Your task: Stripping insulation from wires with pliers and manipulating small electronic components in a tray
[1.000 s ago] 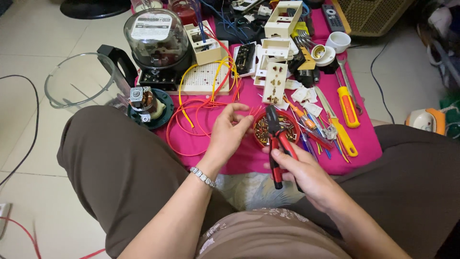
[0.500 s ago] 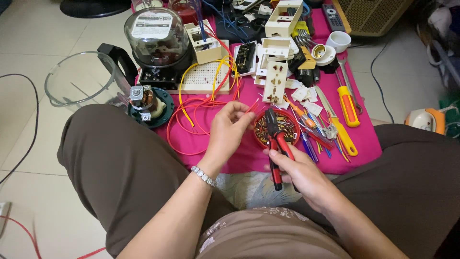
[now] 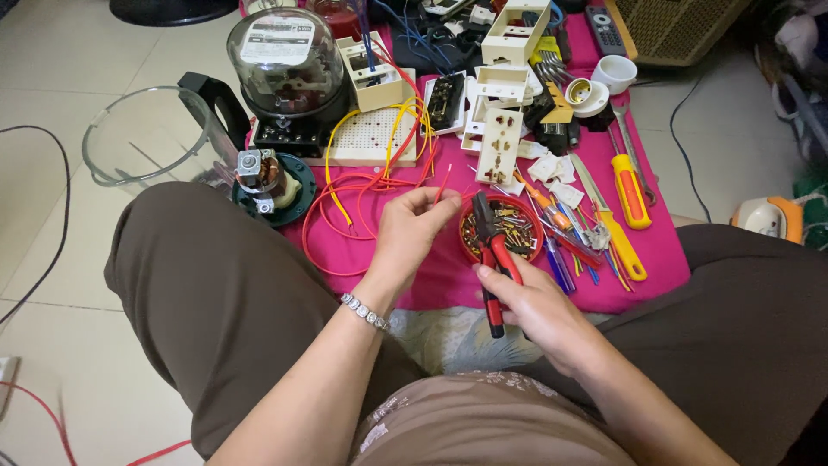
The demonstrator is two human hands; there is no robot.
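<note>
My left hand [image 3: 412, 235] pinches the end of a thin red wire [image 3: 442, 185] that runs back into a loop of red and yellow wires [image 3: 354, 194] on the pink cloth [image 3: 655, 272]. My right hand [image 3: 539, 311] grips red-handled pliers [image 3: 493, 259], jaws pointing up over a small red bowl [image 3: 467, 248] of metal bits. The plier jaws sit just right of the left fingers, apart from the wire tip.
An electricity meter with a glass dome [image 3: 285, 73] stands at the back. A clear blender jug [image 3: 142, 138] lies at the left. A yellow screwdriver [image 3: 630, 190], white socket plates [image 3: 498, 142], a perforated board [image 3: 369, 136] and loose tools crowd the cloth. My knees flank it.
My left hand has shifted slightly and lifted the red wire end a little higher. The right hand with the pliers stays in about the same place.
</note>
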